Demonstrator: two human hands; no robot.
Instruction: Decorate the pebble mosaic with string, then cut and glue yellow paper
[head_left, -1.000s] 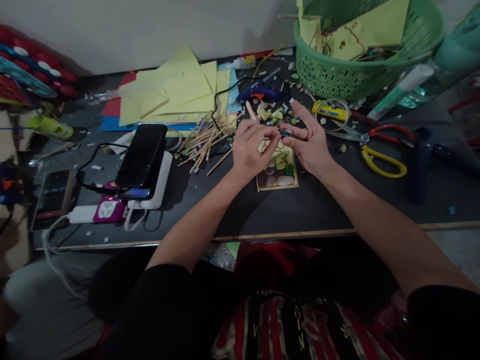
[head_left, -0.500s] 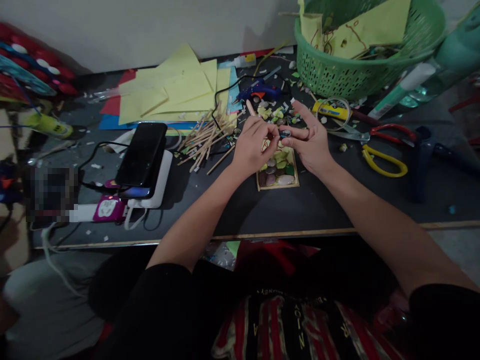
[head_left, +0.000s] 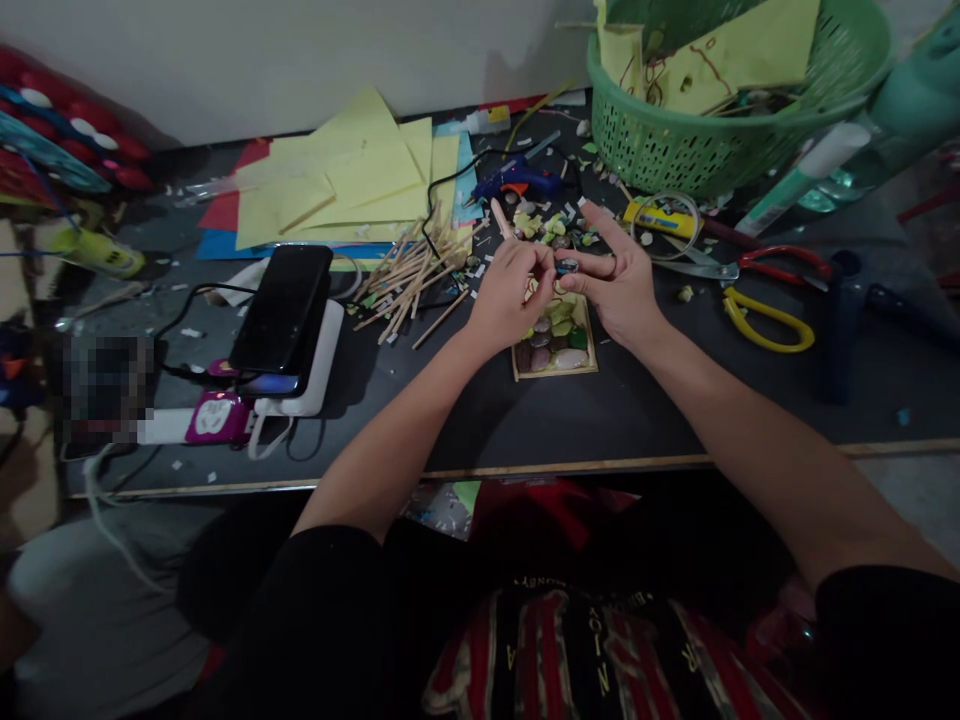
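Observation:
My left hand (head_left: 510, 300) and my right hand (head_left: 619, 280) meet above a small wooden tray (head_left: 556, 345) filled with coloured stones. Between their fingertips sits a small dark bead-like piece (head_left: 568, 266). The left fingers are curled in a pinch against it and also hold a wooden stick (head_left: 501, 218) that juts up and away. The right thumb and a finger pinch the piece while the other right fingers stretch forward. Loose paper scraps and stones (head_left: 551, 228) lie just beyond the hands.
A pile of wooden sticks (head_left: 409, 280) lies left of the hands. A phone on a power bank (head_left: 285, 320), yellow paper sheets (head_left: 352, 175), a blue glue gun (head_left: 517, 182), a green basket (head_left: 712, 110), and red and yellow scissors (head_left: 765, 300) surround them on the black table (head_left: 637, 420).
Both hands have shifted slightly away from me over the tray, still pinching the small piece together. Nothing else has moved.

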